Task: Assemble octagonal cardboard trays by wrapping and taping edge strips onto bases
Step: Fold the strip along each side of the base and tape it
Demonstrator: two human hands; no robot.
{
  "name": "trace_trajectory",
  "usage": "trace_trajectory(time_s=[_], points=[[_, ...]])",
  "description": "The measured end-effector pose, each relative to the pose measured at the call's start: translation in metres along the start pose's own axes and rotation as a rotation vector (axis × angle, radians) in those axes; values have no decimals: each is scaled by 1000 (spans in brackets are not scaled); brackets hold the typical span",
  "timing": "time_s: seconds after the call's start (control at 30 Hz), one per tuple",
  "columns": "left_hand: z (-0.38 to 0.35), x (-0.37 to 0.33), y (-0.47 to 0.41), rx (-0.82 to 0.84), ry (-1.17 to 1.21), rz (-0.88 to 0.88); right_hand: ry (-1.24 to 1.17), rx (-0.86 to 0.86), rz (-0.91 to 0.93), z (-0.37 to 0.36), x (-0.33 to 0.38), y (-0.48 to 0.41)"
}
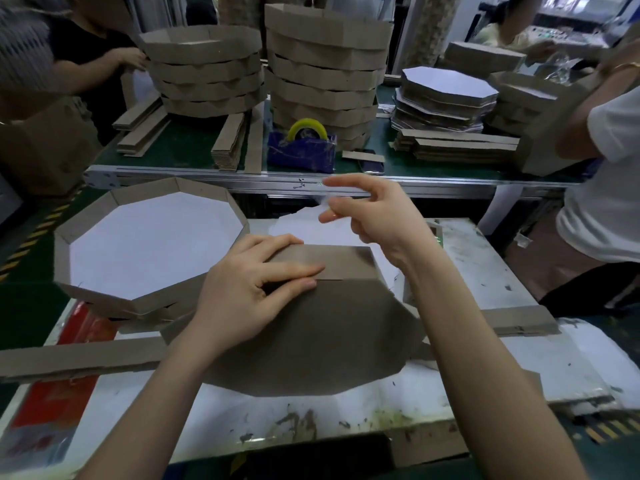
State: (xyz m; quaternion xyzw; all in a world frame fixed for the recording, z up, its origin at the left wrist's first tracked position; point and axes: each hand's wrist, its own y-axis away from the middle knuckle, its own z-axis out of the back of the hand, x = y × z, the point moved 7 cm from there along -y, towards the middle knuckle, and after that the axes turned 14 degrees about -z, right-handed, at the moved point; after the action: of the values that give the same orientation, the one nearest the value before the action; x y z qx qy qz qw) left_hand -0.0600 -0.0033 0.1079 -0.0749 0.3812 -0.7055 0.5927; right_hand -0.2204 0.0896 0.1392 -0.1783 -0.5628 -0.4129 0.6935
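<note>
An octagonal cardboard base [322, 344] lies brown side up on the white table in front of me, with an edge strip [332, 263] folded up along its far side. My left hand [252, 292] presses flat on the strip's overlapping ends at the far edge. My right hand [374, 216] hovers above and behind the base, thumb and fingers pinching a short clear piece of tape [323, 202]. A finished octagonal tray [86, 223] with a white inside sits on a low stack to the left.
A blue tape dispenser [301, 150] with a yellow roll stands on the green conveyor beyond. Stacks of finished trays [325, 74], flat bases [446, 95] and loose strips [79, 362] surround it. Other people work at the left and right.
</note>
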Motion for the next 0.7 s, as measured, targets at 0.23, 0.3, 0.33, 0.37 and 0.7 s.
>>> trace_trajectory(time_s=[0.23, 0.3, 0.33, 0.37, 0.7], points=[[-2, 6, 11, 2, 115, 43, -303, 136, -39, -27, -8, 55], [-1, 5, 13, 43, 162, 28, -361, 130, -32, -30, -17, 71], [-1, 4, 14, 65, 182, 20, -383, 118, -30, -30, -23, 78], [-2, 3, 15, 85, 193, 9, -397, 107, -30, -31, -28, 86], [1, -6, 16, 145, 157, -98, -380, 15, -94, -38, -71, 115]])
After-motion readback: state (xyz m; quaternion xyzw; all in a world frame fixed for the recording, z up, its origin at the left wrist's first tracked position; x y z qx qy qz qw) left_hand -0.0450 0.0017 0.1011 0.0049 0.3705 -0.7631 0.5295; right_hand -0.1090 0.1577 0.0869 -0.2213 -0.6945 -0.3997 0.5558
